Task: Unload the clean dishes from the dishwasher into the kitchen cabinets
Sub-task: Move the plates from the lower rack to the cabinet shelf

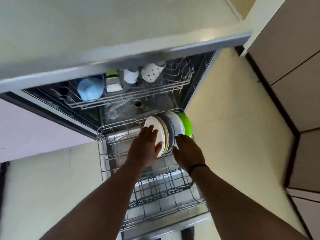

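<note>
Reaching into the pulled-out lower rack (pixel 119 126), the left hand (pixel 147 146) lies with straight fingers flat against the face of the white plate (pixel 153 126), thumb hooked at the plate's near rim. Just beyond those fingers the plates stand on edge in a tight row: cream-rimmed ones, a dark grey plate (pixel 168 129), another white one, then a green plate (pixel 187 125) farthest away. The right hand (pixel 187 151), fingers spread and relaxed, hovers at the near edge of the grey plate; whether it touches is unclear. Neither hand has a firm hold yet. Judging by this, lifting the whole row at once risks a middle plate slipping out, since only flat pressure from each side would hold it. Above both hands, the upper rack (pixel 131 96) carries a blue cup (pixel 90 90) and bowls.
</note>
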